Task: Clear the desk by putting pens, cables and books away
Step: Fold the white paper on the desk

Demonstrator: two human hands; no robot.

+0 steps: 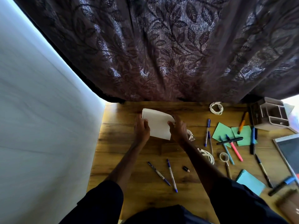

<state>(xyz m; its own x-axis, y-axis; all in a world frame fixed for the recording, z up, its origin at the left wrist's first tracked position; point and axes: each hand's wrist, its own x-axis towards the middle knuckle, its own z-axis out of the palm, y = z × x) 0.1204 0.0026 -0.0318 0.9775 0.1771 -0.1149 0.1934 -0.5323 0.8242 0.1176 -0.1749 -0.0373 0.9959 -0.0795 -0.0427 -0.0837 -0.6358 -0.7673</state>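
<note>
A white stack of paper sheets lies near the back of the wooden desk. My left hand grips its left edge and my right hand grips its right edge. Two blue pens lie in front of my arms, with a small black USB stick beside them. Coiled white cables sit at the back and under my right forearm. More pens and markers are scattered to the right over green paper squares.
A wooden desk organiser stands at the back right. A notebook lies at the right edge, a blue paper pad and a magnifier nearer me. A dark patterned curtain hangs behind the desk; a white wall is left.
</note>
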